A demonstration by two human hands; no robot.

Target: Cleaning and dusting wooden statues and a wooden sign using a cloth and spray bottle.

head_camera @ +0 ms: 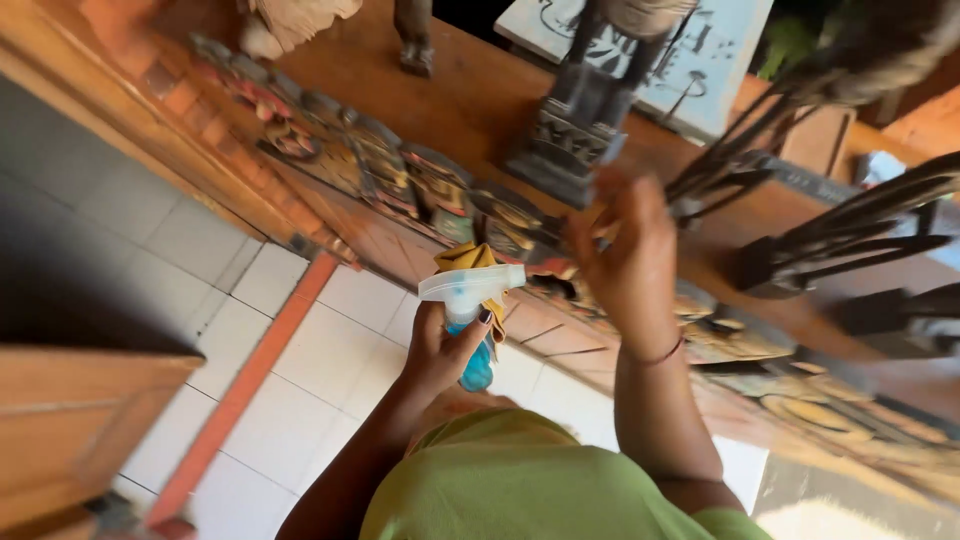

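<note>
My left hand (pixel 440 350) grips a spray bottle (pixel 472 300) with a white trigger head and blue liquid, and a yellow cloth (pixel 465 257) is tucked behind it. My right hand (pixel 625 255) is raised and blurred, its fingers reaching toward dark thin metal stands (pixel 735 150) on a wooden tabletop (pixel 470 95). Whether the right hand holds anything is unclear because of the blur. A dark carved statue base (pixel 570 145) stands on the tabletop just left of that hand.
The table's front (pixel 380 175) is carved and painted wood. More dark metal stands (pixel 850 245) sit at the right. A light board with drawn lines (pixel 690 60) leans at the back. White floor tiles (pixel 330 350) with an orange strip lie below; a wooden cabinet (pixel 70 420) is at left.
</note>
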